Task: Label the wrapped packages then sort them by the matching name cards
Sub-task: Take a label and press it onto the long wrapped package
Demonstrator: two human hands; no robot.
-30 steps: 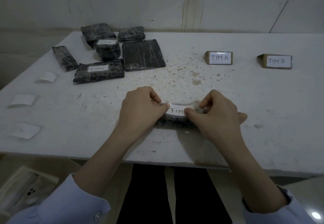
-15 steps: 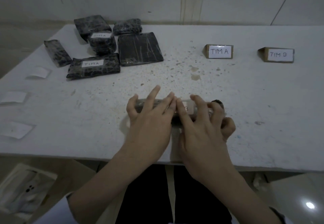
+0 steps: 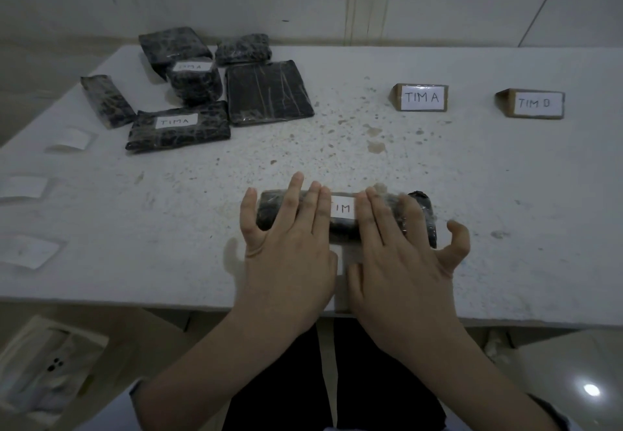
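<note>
A dark wrapped package (image 3: 421,202) lies near the table's front edge with a white label (image 3: 343,207) reading "TIM" on top. My left hand (image 3: 286,255) lies flat on the package's left half, fingers spread. My right hand (image 3: 397,262) presses flat on its right half and hides the end of the label. Neither hand grips it. Two name cards stand at the back right: "TIM A" (image 3: 421,97) and "TIM D" (image 3: 534,103). At the back left is a pile of wrapped packages, two labelled "TIM A" (image 3: 178,127) (image 3: 195,80).
The pile also holds a flat square package (image 3: 268,92), a narrow package (image 3: 106,100) and two packages behind (image 3: 172,44) (image 3: 242,48), none showing a label. Three loose white labels (image 3: 72,137) (image 3: 23,186) (image 3: 27,250) lie along the left of the white table (image 3: 472,178).
My fingers pinched the label onto the package a second ago. Both hands have since flattened on the package and slid apart, uncovering the label's middle.
</note>
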